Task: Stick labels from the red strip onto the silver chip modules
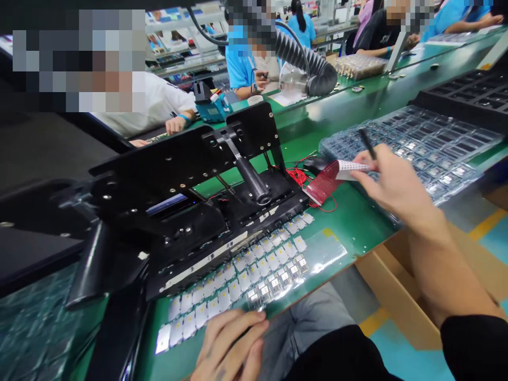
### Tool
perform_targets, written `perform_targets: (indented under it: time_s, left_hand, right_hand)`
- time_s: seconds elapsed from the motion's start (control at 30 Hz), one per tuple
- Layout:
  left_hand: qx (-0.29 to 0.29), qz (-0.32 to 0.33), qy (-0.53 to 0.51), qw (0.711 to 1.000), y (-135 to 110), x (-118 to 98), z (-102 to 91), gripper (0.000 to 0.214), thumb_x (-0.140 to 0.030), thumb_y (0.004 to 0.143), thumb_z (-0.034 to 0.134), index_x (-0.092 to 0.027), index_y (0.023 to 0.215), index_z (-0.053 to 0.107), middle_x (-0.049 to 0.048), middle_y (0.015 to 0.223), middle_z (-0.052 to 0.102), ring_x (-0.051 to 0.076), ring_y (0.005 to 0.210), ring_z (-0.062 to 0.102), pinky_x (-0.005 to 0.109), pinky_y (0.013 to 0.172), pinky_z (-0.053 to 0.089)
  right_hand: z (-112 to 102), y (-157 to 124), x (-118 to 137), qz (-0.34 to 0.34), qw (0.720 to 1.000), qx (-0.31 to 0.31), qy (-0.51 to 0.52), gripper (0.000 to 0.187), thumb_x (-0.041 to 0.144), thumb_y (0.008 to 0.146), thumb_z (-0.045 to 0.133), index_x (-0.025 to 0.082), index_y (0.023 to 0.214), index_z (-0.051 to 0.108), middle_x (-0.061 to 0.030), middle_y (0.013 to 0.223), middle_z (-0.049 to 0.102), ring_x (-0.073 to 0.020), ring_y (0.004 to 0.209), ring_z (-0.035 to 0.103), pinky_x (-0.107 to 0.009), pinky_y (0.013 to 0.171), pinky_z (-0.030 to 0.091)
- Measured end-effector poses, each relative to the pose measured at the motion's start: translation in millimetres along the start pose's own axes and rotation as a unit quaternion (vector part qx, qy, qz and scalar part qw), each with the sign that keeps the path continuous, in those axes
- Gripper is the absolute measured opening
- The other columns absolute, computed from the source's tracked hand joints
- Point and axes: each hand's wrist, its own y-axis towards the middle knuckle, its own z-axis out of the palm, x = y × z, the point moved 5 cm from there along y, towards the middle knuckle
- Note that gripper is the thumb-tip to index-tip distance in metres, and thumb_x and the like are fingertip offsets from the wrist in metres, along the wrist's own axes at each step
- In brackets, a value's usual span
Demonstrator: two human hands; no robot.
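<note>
My right hand (pixel 391 182) reaches out to the right over the green bench and pinches a black pen (pixel 367 143) together with a red and white sheet of labels (pixel 331 177). My left hand (pixel 230 344) rests at the bench's near edge, fingers laid flat on a clear tray of small square parts (pixel 254 270). The tray lies in front of a black test fixture with a lever handle (pixel 250 177).
A stack of clear trays with parts (pixel 428 145) lies right of my right hand, black trays (pixel 472 95) behind it. Red wires (pixel 297 174) run beside the fixture. A cardboard box (pixel 400 286) stands below the bench. Other people work along the far side.
</note>
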Motion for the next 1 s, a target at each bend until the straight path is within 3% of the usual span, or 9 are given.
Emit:
perform_targets:
  time_s: [0.1,0.17,0.27,0.37,0.5,0.63,0.73,0.83,1.0]
  left_hand:
    - [0.002,-0.004,-0.046,0.999,29,-15,20.8,0.028,-0.012,0.091,0.061,-0.022,0.115,0.071,0.0074,0.121,0.07,0.023,0.108,0.065,0.04,0.093,0.056]
    - [-0.016,-0.036,-0.089,0.995,47,-20,32.9,0.032,-0.021,0.094,0.06,-0.026,0.126,0.065,0.0087,0.137,0.06,0.025,0.119,0.061,0.044,0.1,0.053]
    - [-0.033,-0.122,-0.2,0.972,64,-18,49.9,0.044,-0.039,0.098,0.058,-0.027,0.14,0.053,0.0128,0.148,0.05,0.031,0.132,0.053,0.049,0.102,0.052]
    - [-0.006,-0.197,-0.273,0.942,68,-13,62.8,0.048,-0.043,0.097,0.059,-0.027,0.142,0.05,0.0126,0.137,0.058,0.026,0.119,0.062,0.042,0.098,0.055]
    - [-0.059,-0.229,-0.261,0.936,60,-11,53.3,0.029,-0.033,0.092,0.071,-0.029,0.119,0.064,0.0018,0.106,0.071,0.015,0.096,0.068,0.025,0.084,0.056]
    - [-0.092,-0.233,-0.228,0.941,48,-9,39.9,0.013,-0.029,0.091,0.071,-0.026,0.104,0.069,-0.0009,0.095,0.072,0.011,0.087,0.068,0.018,0.074,0.055]
    - [-0.109,-0.263,-0.201,0.937,38,-4,34.6,0.01,-0.027,0.09,0.072,-0.025,0.1,0.072,-0.0028,0.086,0.071,0.007,0.071,0.065,0.014,0.059,0.051]
    - [-0.116,-0.287,-0.174,0.935,31,-1,31.1,0.007,-0.028,0.089,0.074,-0.025,0.096,0.073,-0.0043,0.08,0.072,0.007,0.062,0.063,0.015,0.056,0.05]
    - [-0.101,-0.311,-0.172,0.929,25,1,26.4,0.011,-0.032,0.088,0.074,-0.025,0.097,0.075,-0.0024,0.078,0.074,0.009,0.057,0.061,0.018,0.051,0.05]
  right_hand:
    - [-30,-22,45,-0.038,0.992,-0.003,0.119,0.033,0.035,0.088,0.067,0.025,0.082,0.036,-0.0053,0.097,0.072,-0.0186,0.076,0.067,-0.03,0.063,0.048]
    - [-30,-39,75,-0.073,0.975,0.025,0.207,0.036,0.032,0.09,0.066,0.026,0.079,0.032,-0.0026,0.087,0.073,-0.0176,0.072,0.069,-0.028,0.059,0.049]
    - [-6,-64,103,-0.101,0.95,0.091,0.281,0.036,0.03,0.091,0.064,0.026,0.078,0.031,-0.0009,0.078,0.072,-0.0177,0.069,0.07,-0.028,0.057,0.05]
    - [26,-88,112,-0.08,0.931,0.15,0.323,0.037,0.031,0.091,0.066,0.026,0.077,0.032,-0.0007,0.071,0.069,-0.0197,0.073,0.072,-0.029,0.06,0.052]
    - [55,-111,118,-0.031,0.89,0.188,0.413,0.035,0.029,0.091,0.067,0.025,0.082,0.033,-0.0023,0.084,0.073,-0.0177,0.082,0.073,-0.029,0.067,0.054]
    - [68,-125,128,0.019,0.824,0.176,0.538,0.039,0.02,0.09,0.069,0.025,0.084,0.031,-0.002,0.101,0.075,-0.0156,0.093,0.073,-0.03,0.081,0.057]
    - [76,-133,135,0.054,0.794,0.168,0.582,0.04,0.015,0.088,0.07,0.025,0.084,0.032,-0.0012,0.107,0.074,-0.0139,0.093,0.072,-0.028,0.079,0.058]
    - [82,-139,139,0.085,0.784,0.154,0.596,0.037,0.012,0.089,0.068,0.024,0.081,0.034,0.0031,0.095,0.073,-0.0098,0.083,0.07,-0.023,0.075,0.057]
    - [86,-144,145,0.111,0.792,0.11,0.59,0.037,0.009,0.086,0.071,0.023,0.079,0.037,0.007,0.083,0.068,-0.005,0.076,0.066,-0.014,0.069,0.053]
